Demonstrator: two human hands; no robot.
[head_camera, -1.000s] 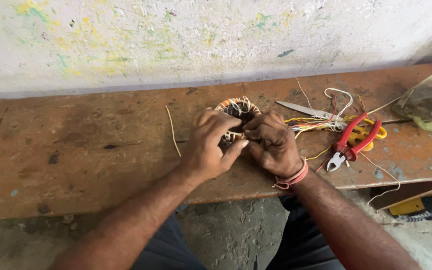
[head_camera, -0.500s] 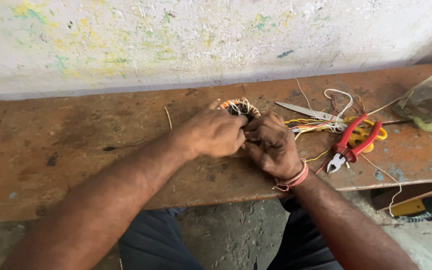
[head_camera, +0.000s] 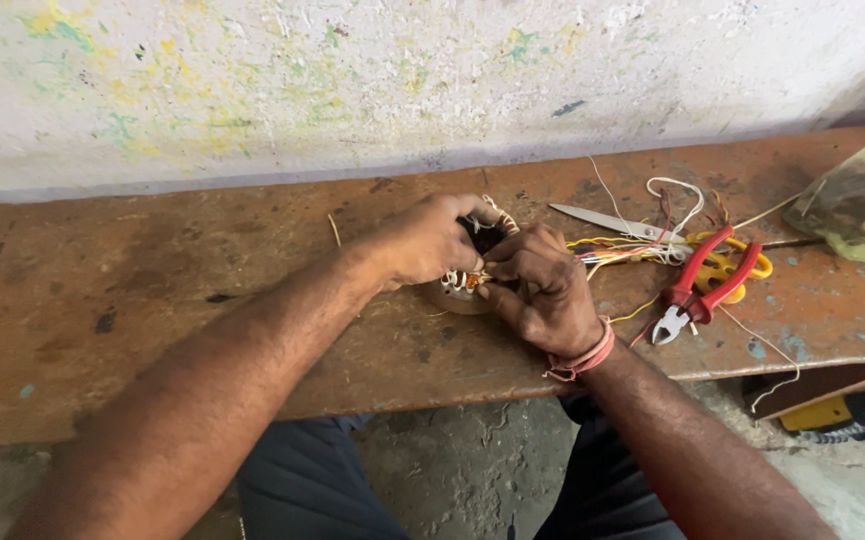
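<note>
Both hands close on a round wire-wound coil [head_camera: 465, 282] lying on the scuffed, rust-brown desk [head_camera: 153, 290]: left hand [head_camera: 431, 240] cups its top, right hand [head_camera: 543, 290] pinches its edge. Right of that grip lie red-handled steel cutters [head_camera: 701, 288] and tangled thin wires [head_camera: 633, 248].

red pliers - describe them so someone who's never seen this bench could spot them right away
On the brown bench below the speckled wall, look right of the right hand. The red pliers lie beside yellow-handled scissors and loose wires; only they have red handles and short metal jaws pointing toward the bench's front edge.
</note>
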